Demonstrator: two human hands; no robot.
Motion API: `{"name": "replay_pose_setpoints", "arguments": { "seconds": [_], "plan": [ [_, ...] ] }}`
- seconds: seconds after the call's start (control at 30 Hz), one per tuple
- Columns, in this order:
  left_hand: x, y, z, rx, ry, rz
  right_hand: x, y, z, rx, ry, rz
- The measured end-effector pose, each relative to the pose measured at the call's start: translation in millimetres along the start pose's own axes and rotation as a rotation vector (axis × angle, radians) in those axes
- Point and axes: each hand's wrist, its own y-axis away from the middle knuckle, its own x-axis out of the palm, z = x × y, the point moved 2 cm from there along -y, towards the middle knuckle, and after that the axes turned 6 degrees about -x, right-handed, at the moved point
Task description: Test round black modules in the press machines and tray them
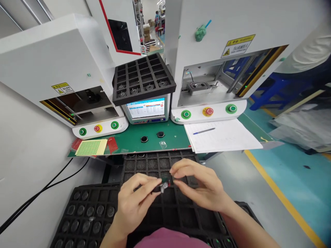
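My left hand (134, 201) and my right hand (200, 186) meet above a black foam grid tray (155, 165) on my lap. Between the fingertips sits a small black and silver part (162, 187) with a bit of red and green on it. Left fingers pinch it from the left; right fingers curl onto it from the right. A second black tray (82, 217) with round parts in its cells lies at lower left. Two black round parts (144, 139) (160, 134) rest on the green bench mat (134, 137).
Two white machines (59, 65) (232, 41) with green and red buttons flank a small screen (146, 108) topped by a black tray (142, 77). Paper sheets with a pen (204, 131) lie right. A sticker sheet (91, 147) lies left. Another person's sleeve (307, 51) shows at upper right.
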Motion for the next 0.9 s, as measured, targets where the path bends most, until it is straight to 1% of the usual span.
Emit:
{"name": "replay_pose_setpoints", "arguments": {
  "seconds": [0.1,0.27,0.47,0.67,0.77,0.9],
  "plan": [
    [-1.2,0,1,-0.032,0.0,-0.042,0,-3,3,-0.043,0.043,0.01],
    [1.9,0,1,-0.001,-0.008,-0.012,5,-4,5,-0.091,0.056,-0.017],
    [2.1,-1,3,0.031,-0.049,0.008,8,-1,7,-0.07,0.081,-0.028],
    [0.5,-4,2,0.063,-0.056,0.008,4,-2,4,-0.068,0.109,0.012],
    [1.6,-4,2,0.056,-0.051,0.031,0,-3,1,-0.073,0.072,0.091],
    [3.2,-3,3,0.058,-0.028,0.074,-4,-2,0,-0.039,0.078,0.275]
  ]
}}
